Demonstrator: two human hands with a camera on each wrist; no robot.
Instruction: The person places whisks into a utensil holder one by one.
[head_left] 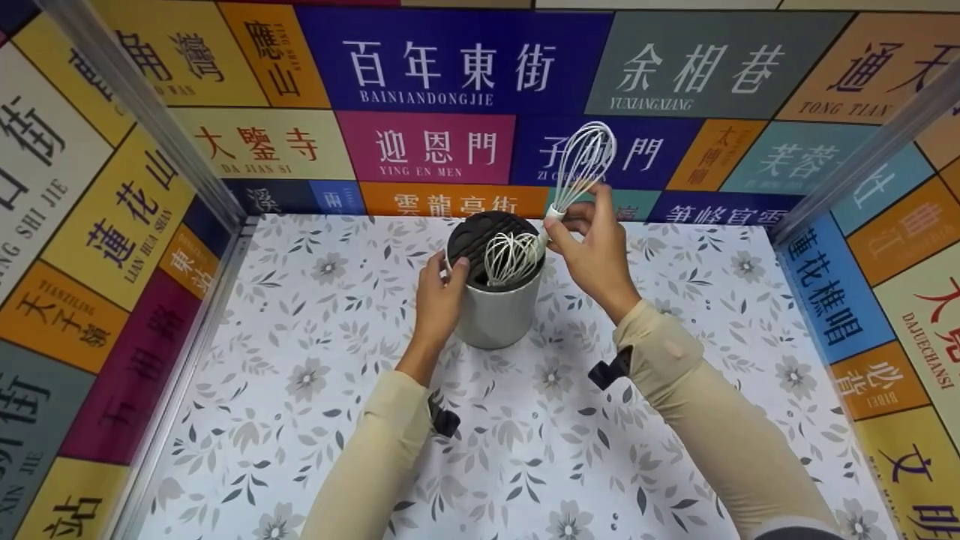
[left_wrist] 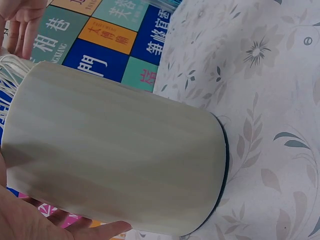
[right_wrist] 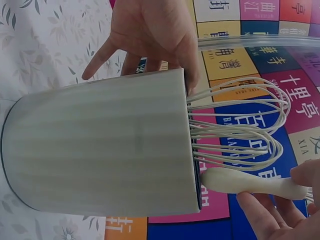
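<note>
A pale grey utensil holder (head_left: pixel 496 319) with a black slotted top (head_left: pixel 480 234) stands upright on the table. My left hand (head_left: pixel 441 296) grips its left side, thumb over the rim and fingers round the wall. White wire whisk loops (head_left: pixel 512 257) stick up from the top. My right hand (head_left: pixel 592 251) pinches the white handle of another whisk (head_left: pixel 589 161), its wires pointing up, at the holder's right edge. In the right wrist view, that handle (right_wrist: pixel 245 182) has its lower end at the rim; whether it sits in a slot is hidden.
The table (head_left: pixel 315 450) wears a white cover printed with grey flowers and leaves. Colourful panels with Chinese lettering (head_left: pixel 427 150) rise behind and at both sides, joined by clear corner strips (head_left: pixel 161 112). Each wrist carries a small black camera mount (head_left: pixel 609 370).
</note>
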